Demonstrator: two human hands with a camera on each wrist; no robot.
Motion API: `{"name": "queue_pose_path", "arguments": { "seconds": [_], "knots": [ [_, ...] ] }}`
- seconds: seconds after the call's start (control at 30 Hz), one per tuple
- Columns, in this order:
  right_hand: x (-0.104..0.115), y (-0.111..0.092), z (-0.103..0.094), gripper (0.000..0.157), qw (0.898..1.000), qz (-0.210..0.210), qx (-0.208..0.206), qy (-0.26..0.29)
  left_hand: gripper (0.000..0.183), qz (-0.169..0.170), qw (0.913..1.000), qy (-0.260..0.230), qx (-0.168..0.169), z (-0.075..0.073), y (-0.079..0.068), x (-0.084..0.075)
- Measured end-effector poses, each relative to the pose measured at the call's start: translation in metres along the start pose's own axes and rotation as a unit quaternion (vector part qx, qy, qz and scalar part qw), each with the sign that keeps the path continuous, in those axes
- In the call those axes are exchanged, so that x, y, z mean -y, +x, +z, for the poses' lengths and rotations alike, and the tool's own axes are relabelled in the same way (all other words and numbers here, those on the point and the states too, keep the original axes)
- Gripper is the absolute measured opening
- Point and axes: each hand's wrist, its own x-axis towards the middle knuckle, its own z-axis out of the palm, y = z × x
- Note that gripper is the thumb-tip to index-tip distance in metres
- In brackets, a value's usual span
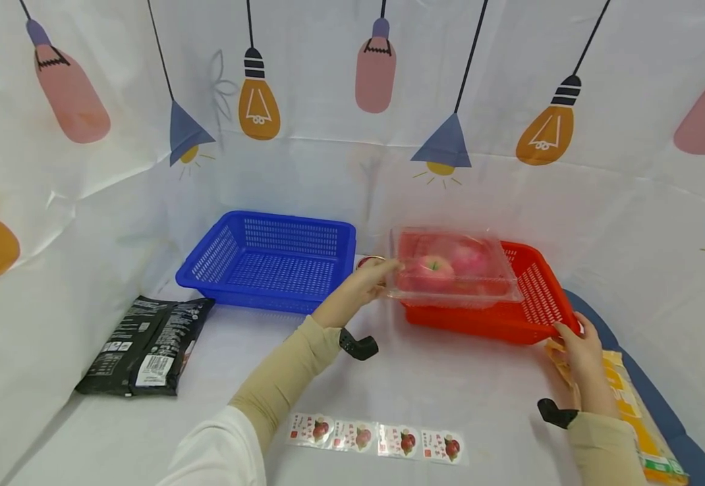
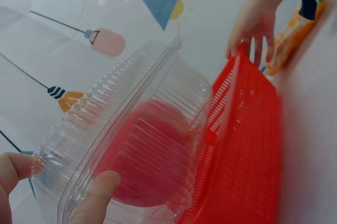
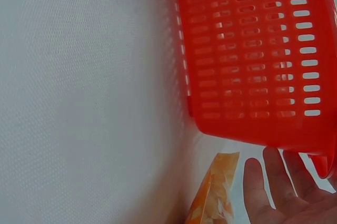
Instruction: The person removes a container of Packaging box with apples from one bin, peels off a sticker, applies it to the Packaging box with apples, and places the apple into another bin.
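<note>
My left hand (image 1: 361, 283) pinches the left end of a clear plastic clamshell box (image 1: 492, 287), thumb on one side and fingers on the other. Red apples (image 1: 434, 271) show through its lid. The box is held over the red basket (image 1: 534, 290), covering much of it in the head view. In the left wrist view the lid (image 2: 100, 108) looks shut over the fruit. At the basket's near right corner, my right hand (image 1: 583, 354) grips the rim. Its fingers (image 3: 281, 179) lie along the outside wall in the right wrist view.
A blue basket (image 1: 267, 300) stands at the back left. Left of it lies a black packet (image 1: 146, 347). Several apple-picture stickers (image 1: 401, 442) lie in a row in front. A yellow-orange packet (image 1: 637, 412) lies right, beside a dark blue chair-like edge (image 1: 662, 405).
</note>
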Motion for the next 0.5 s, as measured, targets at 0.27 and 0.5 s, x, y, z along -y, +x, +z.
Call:
{"name": "queue_pose_path", "arguments": {
  "seconds": [0.27, 0.5],
  "knots": [
    [0.001, 0.0, -0.003, 0.079, 1.0, 0.001, -0.009, 0.001, 0.014, 0.026, 0.9995, -0.007, 0.019, -0.012, -0.009, 0.005],
    [0.001, -0.002, -0.003, 0.082, 1.0, -0.004, -0.004, -0.003, 0.015, 0.057, 0.9975, 0.012, 0.041, -0.027, -0.022, 0.012]
  ]
}}
